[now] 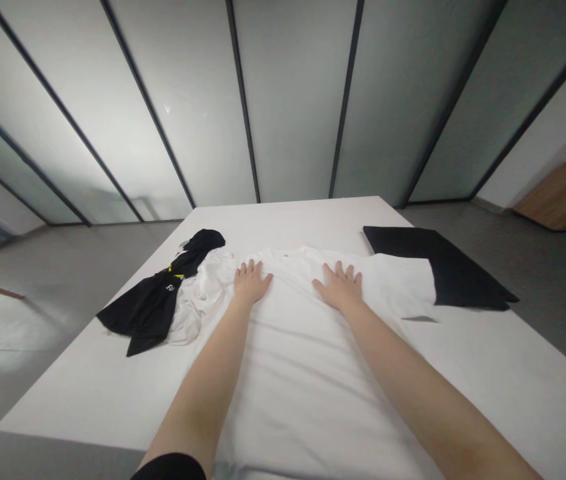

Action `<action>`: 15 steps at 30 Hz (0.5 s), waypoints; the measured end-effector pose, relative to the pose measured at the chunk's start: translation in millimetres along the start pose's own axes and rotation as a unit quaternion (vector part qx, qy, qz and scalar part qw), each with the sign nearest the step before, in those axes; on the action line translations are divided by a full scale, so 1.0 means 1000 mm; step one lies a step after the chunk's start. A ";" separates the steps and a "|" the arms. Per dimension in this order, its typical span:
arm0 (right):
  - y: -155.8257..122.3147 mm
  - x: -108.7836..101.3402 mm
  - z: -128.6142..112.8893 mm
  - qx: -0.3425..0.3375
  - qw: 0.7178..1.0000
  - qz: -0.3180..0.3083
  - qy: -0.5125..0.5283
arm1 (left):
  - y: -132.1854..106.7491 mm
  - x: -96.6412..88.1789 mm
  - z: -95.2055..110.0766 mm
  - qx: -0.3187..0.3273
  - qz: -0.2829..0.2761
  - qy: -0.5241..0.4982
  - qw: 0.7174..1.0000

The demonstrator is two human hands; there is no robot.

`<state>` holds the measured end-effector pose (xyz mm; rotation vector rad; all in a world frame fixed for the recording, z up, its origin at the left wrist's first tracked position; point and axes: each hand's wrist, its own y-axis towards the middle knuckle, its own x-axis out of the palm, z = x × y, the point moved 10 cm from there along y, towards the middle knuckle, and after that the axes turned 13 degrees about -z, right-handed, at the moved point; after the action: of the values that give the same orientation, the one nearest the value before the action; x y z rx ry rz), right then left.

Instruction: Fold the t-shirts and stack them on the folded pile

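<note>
Left hand: lying open, palm down, fingers spread, pressing flat on the white shirt near its far end.
Right hand: matching it, open and flat, pressing the same cloth.
White shirt: lying spread along the middle of the table, mostly smooth, not yet folded by the look of it.
Folded black piece: sitting neat at far right, looking finished.
Crumpled black garment: bunching at left, touching the shirt's rumpled edge, looking untouched.
</note>
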<state>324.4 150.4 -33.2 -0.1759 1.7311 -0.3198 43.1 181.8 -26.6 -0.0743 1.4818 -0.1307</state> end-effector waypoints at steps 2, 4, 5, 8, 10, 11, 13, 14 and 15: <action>-0.001 0.000 0.002 0.002 1.000 0.001 0.004 | 0.004 -0.002 -0.009 -0.022 0.000 -0.002 1.000; 0.000 -0.002 0.008 0.012 1.000 0.006 0.017 | 0.009 -0.007 -0.019 -0.046 0.000 -0.003 0.999; 0.001 -0.004 0.013 0.021 0.999 0.010 0.026 | 0.011 -0.010 -0.025 -0.057 0.000 -0.003 0.998; 0.004 -0.011 0.032 0.053 0.997 0.023 0.046 | 0.016 -0.018 -0.038 -0.078 -0.002 0.002 0.997; 0.007 -0.016 0.043 0.064 0.996 0.028 0.051 | 0.016 -0.022 -0.042 -0.073 0.004 0.005 0.997; 0.008 -0.018 0.048 0.067 0.996 0.028 0.052 | 0.015 -0.024 -0.043 -0.065 0.008 0.005 0.998; 0.010 -0.021 0.052 0.072 0.996 0.030 0.051 | 0.011 -0.027 -0.042 -0.047 0.018 0.000 0.999; 0.010 -0.022 0.052 0.074 0.996 0.032 0.050 | 0.008 -0.029 -0.040 -0.038 0.025 -0.004 0.999; 0.010 -0.023 0.050 0.072 0.996 0.035 0.047 | 0.004 -0.032 -0.037 -0.029 0.035 -0.007 0.999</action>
<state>378.0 161.1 -22.1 0.0056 1.7942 -0.4045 3.8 191.4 0.9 -0.0712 1.4721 -0.0303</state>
